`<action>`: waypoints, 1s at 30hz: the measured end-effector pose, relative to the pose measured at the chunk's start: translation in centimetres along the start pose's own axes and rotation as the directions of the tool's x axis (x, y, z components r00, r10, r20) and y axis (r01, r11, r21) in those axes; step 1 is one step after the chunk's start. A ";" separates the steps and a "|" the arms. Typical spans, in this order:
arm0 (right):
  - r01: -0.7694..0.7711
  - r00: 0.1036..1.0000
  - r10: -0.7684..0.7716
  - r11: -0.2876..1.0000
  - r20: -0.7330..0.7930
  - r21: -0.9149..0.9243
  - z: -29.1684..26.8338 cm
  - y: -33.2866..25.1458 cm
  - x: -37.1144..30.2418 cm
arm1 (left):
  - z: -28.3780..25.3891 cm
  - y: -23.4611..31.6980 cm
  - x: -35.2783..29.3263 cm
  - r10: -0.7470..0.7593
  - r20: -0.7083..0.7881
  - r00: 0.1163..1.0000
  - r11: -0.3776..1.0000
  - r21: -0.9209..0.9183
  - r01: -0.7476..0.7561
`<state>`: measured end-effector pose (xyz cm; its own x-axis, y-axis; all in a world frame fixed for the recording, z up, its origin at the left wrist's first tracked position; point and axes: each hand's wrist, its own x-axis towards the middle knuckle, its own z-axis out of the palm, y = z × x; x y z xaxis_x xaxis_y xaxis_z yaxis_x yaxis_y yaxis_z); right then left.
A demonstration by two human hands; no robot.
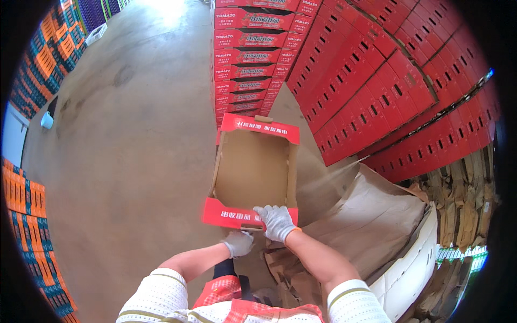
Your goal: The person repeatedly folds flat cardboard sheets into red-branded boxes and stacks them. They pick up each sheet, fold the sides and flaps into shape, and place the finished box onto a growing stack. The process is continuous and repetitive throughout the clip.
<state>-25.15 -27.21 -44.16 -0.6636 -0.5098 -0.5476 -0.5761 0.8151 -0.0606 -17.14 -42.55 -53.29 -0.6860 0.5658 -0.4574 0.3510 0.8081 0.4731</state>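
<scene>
While both gloved hands work its near end, open red cardboard tray (pixel 254 173) sits low in front of person, above concrete floor (pixel 134 161).
R hand (pixel 276 222) curled over near red rim, gripping it; L hand (pixel 238 243) closed on flap just under that edge. Red box stacks (pixel 247 59) behind, brown paper (pixel 371 215) at right.

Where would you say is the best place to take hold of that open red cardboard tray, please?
Probably the two short end walls of the red cardboard tray. The right hand already rests on the near wall, the left hand just below it. The top is open and the long sides look thin, so reach from the near end, one hand per end.
</scene>
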 end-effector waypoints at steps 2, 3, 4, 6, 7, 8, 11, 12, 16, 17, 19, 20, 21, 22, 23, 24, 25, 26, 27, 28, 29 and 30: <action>-0.058 0.998 0.058 0.998 0.029 0.009 1.2 -0.7 0.9 | -0.6 1.1 -1.8 0.164 -0.032 0.986 0.977 0.143 -0.158; -0.115 0.990 0.112 0.993 0.086 0.022 1.4 -0.8 1.2 | -0.5 2.9 -3.0 0.171 0.176 0.970 0.978 0.091 -0.189; -0.113 0.993 0.112 0.993 0.047 0.024 1.3 -0.9 1.3 | -0.4 4.5 -5.0 0.505 -0.062 0.861 0.856 -0.093 -0.509; -0.135 0.989 0.131 0.990 0.072 0.049 0.2 -0.9 0.7 | -0.6 7.7 -8.0 0.791 -0.026 0.611 0.607 -0.083 -0.790; -0.123 0.991 0.115 0.981 0.064 0.149 -0.8 -0.9 0.1 | -1.2 8.8 -8.5 0.690 -0.027 0.723 0.712 -0.152 -0.685; -0.057 0.998 0.056 0.977 0.011 0.205 -2.1 -0.6 -1.1 | -2.0 9.9 -9.1 0.615 0.023 0.789 0.774 -0.207 -0.598; 0.176 0.921 -0.012 0.904 -0.389 0.389 -5.6 0.0 -7.1 | -5.6 12.4 -8.2 0.396 -0.297 0.869 0.854 -0.229 -0.467; 0.220 0.853 0.053 0.865 -0.519 0.451 -6.0 0.5 -10.5 | -7.0 13.4 -7.1 0.402 -0.305 0.863 0.818 -0.305 -0.489; 0.147 0.478 0.535 0.733 -0.696 0.664 -2.3 3.3 -28.0 | -10.4 20.7 -0.9 0.610 -0.472 0.637 0.661 -0.141 -0.737; 0.076 0.395 0.704 0.615 -0.590 0.785 -0.2 4.4 -32.7 | -10.3 23.8 1.4 0.677 -0.551 0.487 0.586 0.003 -0.811; -0.440 -0.097 0.814 0.481 -0.573 0.758 5.3 5.9 -42.7 | -9.6 29.3 4.9 0.729 -0.515 0.451 0.603 0.172 -0.779; -0.427 -0.341 0.860 0.218 -0.380 0.877 8.4 6.6 -47.5 | -8.8 32.2 6.7 0.713 -0.434 0.551 0.659 0.145 -0.738; -0.405 -0.555 0.790 0.016 -0.260 0.914 11.3 6.9 -52.2 | -8.1 35.4 8.9 0.645 -0.370 0.669 0.736 0.061 -0.675; -0.309 -0.719 0.683 -0.149 -0.128 0.939 14.2 7.0 -56.1 | -7.6 38.0 10.8 0.577 -0.312 0.755 0.752 -0.159 -0.640; -0.352 -0.745 0.665 -0.334 -0.046 0.874 16.8 6.7 -59.5 | -7.2 40.3 12.5 0.486 -0.212 0.848 0.808 -0.260 -0.529; -0.319 -0.662 0.747 -0.349 0.057 0.881 19.0 6.4 -61.5 | -7.0 41.8 13.7 0.457 -0.078 0.886 0.803 -0.393 -0.449; -0.271 -0.601 0.774 -0.430 0.198 0.861 20.8 6.3 -63.0 | -6.9 43.2 14.6 0.345 -0.026 0.938 0.853 -0.408 -0.325; -0.234 -0.523 0.752 -0.580 0.402 0.780 22.1 6.0 -63.9 | -6.9 44.3 15.1 0.271 0.055 0.961 0.864 -0.455 -0.218; -0.239 -0.457 0.819 -0.490 0.348 0.838 23.0 5.8 -64.5 | -7.2 44.6 15.1 0.227 0.095 0.969 0.852 -0.501 -0.151; -0.186 -0.437 0.842 -0.429 0.317 0.884 23.6 5.6 -65.0 | -7.7 44.8 14.7 0.234 0.118 0.965 0.812 -0.570 -0.127; -0.189 -0.416 0.840 -0.455 0.349 0.870 23.8 5.3 -65.4 | -8.5 44.6 13.9 0.300 0.144 0.943 0.692 -0.713 -0.111; -0.196 -0.368 0.883 -0.381 0.293 0.904 23.9 5.1 -66.2 | -9.3 44.3 12.9 0.330 0.120 0.936 0.638 -0.759 -0.127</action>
<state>27.28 17.30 -28.14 -0.1248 0.9875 -0.0963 0.7807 0.0379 -0.6237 -16.33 -1.02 -31.25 -0.4504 0.8159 -0.3626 -0.1726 0.3189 0.9319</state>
